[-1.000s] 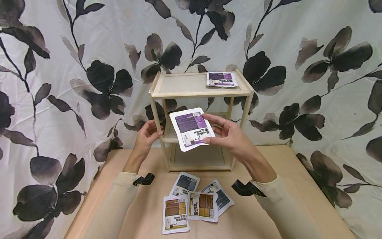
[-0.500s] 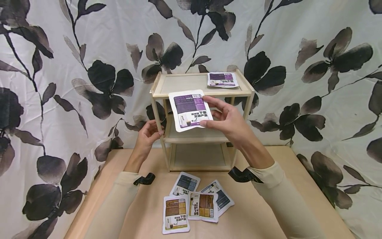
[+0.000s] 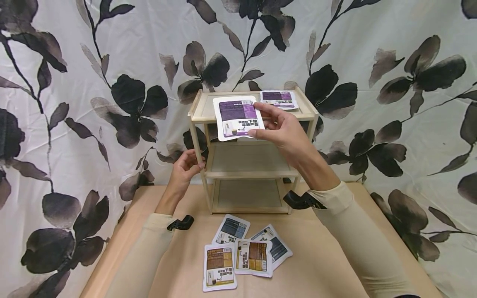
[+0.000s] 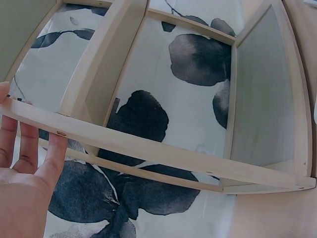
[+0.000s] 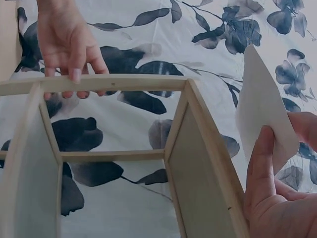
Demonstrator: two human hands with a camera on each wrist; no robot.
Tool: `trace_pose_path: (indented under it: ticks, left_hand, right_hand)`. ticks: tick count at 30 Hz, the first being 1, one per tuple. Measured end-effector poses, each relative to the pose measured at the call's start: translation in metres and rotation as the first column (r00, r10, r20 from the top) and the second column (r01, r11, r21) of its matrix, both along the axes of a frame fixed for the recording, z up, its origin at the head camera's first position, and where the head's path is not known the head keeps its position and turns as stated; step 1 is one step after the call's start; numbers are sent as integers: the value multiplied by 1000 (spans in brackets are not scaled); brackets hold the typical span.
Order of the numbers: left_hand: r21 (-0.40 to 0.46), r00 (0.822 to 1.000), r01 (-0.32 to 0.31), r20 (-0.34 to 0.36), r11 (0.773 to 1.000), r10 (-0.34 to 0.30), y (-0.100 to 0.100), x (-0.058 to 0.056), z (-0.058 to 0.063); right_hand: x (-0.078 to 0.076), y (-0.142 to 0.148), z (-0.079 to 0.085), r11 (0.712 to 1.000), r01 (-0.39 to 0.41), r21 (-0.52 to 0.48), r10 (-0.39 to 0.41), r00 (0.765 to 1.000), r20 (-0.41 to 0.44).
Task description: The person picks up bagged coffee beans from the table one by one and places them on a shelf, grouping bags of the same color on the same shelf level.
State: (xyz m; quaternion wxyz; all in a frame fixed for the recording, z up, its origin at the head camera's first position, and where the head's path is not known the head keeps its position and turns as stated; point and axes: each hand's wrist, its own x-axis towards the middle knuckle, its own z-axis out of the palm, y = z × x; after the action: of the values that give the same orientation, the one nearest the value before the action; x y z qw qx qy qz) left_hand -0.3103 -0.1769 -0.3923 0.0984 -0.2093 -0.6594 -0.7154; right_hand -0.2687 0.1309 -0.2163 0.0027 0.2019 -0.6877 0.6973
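Observation:
My right hand (image 3: 285, 130) pinches a white pouch with a purple printed label (image 3: 238, 118) by its right side. The pouch is tilted, in front of the top tier of a small wooden shelf rack (image 3: 257, 174). In the right wrist view only the plain back of the pouch (image 5: 265, 111) shows. My left hand (image 3: 183, 170) holds the rack's left front post, thumb on the near side and fingers behind it, as the left wrist view shows with the post (image 4: 148, 144). Another purple pouch (image 3: 278, 99) lies at the right of the top tier, seemingly on a second one.
Below the rack, several pouches lie on the table (image 3: 179, 265): two with brown-yellow labels, such as the left pouch (image 3: 220, 268), and two with dark blue labels, such as the back pouch (image 3: 232, 229). A floral cloth (image 3: 261, 54) hangs behind the rack.
My right hand has raised the purple pouch from before the middle tier to the height of the top tier. My left hand stays on the post, and the pouches on the table have not moved.

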Motion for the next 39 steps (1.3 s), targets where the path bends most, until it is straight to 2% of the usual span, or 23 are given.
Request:
trace_pose_path:
  ticks: [11,20,25,31,39]
  left_hand:
    - [-9,1000,2,14,1000,-2,0,-1,1]
    - [-5,1000,-1,20,1000,1,-1,-4,1]
    - [-11,1000,-8,27,1000,8,0,-5,2]
    - [-23,999,-19,33,1000,20,0,-6,2]
    - [-20,999,-12,47,1000,13,0,-6,3]
  right_hand:
    - [-11,-4,21,997,38,70,-36,999,-32]
    - [-33,-7,31,991,76,112,-72,996,-47]
    - [-42,-8,34,969,133,208,-126,991,-46]
    - [-51,-15,41,938,149,313,-142,989,-43]
    - [-62,-25,50,873,157,461,-180,984,6]
